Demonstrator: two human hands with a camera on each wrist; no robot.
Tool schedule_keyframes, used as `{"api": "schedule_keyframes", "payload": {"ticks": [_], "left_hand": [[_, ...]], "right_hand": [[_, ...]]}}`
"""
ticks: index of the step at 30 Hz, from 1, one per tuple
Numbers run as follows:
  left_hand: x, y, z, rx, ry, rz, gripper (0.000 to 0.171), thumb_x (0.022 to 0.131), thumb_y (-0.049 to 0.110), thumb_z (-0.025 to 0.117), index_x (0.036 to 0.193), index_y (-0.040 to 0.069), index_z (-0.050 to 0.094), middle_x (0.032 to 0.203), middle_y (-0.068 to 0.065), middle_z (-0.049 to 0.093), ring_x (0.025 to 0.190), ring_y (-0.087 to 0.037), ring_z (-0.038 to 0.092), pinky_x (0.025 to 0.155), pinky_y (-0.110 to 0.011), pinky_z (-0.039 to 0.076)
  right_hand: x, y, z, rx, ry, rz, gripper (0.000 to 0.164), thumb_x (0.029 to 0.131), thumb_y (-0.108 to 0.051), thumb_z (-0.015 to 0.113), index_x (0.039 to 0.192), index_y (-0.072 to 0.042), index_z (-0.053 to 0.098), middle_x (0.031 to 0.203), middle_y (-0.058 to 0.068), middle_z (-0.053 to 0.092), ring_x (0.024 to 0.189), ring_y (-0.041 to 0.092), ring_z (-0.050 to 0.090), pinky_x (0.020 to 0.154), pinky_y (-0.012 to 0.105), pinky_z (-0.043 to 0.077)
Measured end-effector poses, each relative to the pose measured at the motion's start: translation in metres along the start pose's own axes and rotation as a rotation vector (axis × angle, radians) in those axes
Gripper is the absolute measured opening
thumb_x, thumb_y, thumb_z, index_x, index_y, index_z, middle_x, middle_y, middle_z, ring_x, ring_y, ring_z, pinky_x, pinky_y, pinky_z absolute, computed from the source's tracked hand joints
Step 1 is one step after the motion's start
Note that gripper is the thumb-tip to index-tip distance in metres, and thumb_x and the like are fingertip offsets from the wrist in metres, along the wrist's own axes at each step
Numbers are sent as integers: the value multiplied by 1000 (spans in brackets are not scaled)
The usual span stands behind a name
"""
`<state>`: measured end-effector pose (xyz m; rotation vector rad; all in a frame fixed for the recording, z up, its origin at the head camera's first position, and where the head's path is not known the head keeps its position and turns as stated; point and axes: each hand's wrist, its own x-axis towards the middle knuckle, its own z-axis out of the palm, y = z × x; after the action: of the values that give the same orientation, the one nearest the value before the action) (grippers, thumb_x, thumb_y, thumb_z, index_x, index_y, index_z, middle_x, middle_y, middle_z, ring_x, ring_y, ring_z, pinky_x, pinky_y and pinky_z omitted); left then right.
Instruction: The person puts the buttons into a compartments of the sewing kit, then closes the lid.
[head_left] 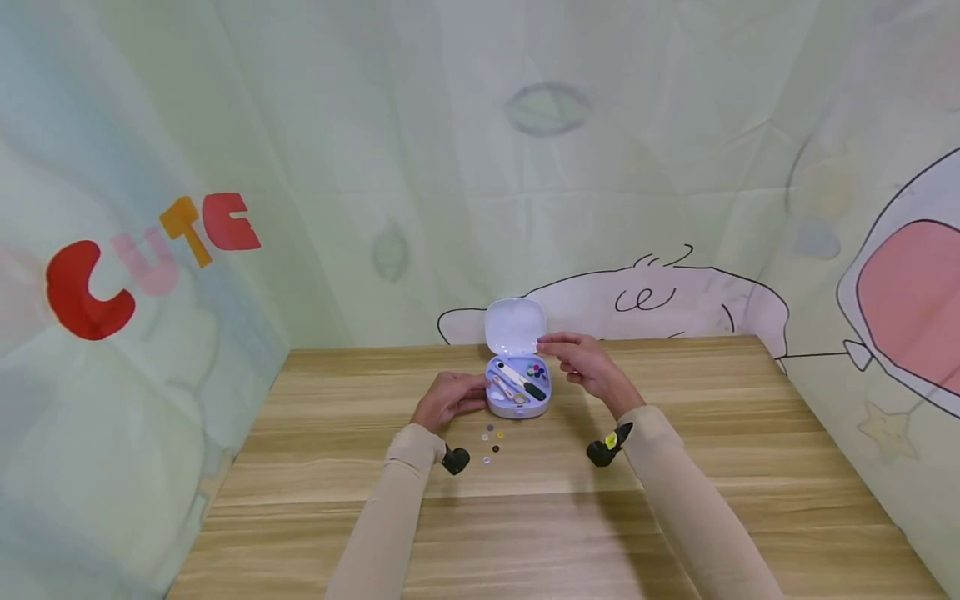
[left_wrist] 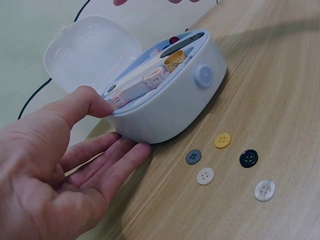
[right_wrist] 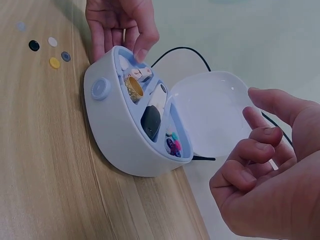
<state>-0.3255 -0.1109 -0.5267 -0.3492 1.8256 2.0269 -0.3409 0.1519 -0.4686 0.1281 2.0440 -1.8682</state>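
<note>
A white sewing box (head_left: pixel 518 411) stands on the table with its lid (left_wrist: pixel 95 55) tipped back. My left hand (head_left: pixel 453 397) holds its left side, thumb on the rim and fingers low against the wall. Beside the lid's right edge hovers my right hand (right_wrist: pixel 270 170), its lower fingers bent and nothing in it; the left wrist view shows its fingertips apart from the lid. Inside the box lie a gold thimble (right_wrist: pixel 133 88), a folded tape measure (left_wrist: pixel 155 78), a white tool with a dark end (right_wrist: pixel 151 120) and small coloured pieces (right_wrist: pixel 173 145).
Several loose buttons lie in front of the box, among them a yellow button (left_wrist: pixel 222 140), a black button (left_wrist: pixel 248 158) and a grey button (left_wrist: pixel 193 156). A printed curtain (head_left: pixel 450 167) hangs behind the wooden table (head_left: pixel 360 367).
</note>
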Motion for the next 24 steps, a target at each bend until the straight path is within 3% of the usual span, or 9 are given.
{"api": "schedule_keyframes", "payload": {"ticks": [7, 19, 24], "left_hand": [[1, 0, 0, -7, 2, 8, 33, 93, 5, 74, 122, -11, 68, 114, -21, 73, 98, -25, 72, 87, -35, 64], [0, 1, -3, 2, -11, 9, 33, 95, 6, 74, 123, -10, 68, 115, -21, 73, 98, -25, 72, 91, -37, 63], [1, 1, -4, -2, -14, 16, 32, 95, 6, 74, 121, -10, 68, 114, -21, 73, 97, -23, 72, 91, -36, 63]], "right_hand": [[-2, 3, -1, 13, -13, -21, 44, 96, -30, 77, 134, -10, 66, 84, -1, 52, 64, 16, 41, 49, 22, 28], [-14, 11, 16, -84, -62, -110, 46, 95, -23, 78, 134, -2, 66, 74, 0, 46, 59, 15, 36, 47, 23, 25], [-21, 13, 27, -153, -61, -93, 45, 91, -28, 82, 130, -10, 71, 86, 4, 54, 70, 20, 44, 56, 26, 32]]}}
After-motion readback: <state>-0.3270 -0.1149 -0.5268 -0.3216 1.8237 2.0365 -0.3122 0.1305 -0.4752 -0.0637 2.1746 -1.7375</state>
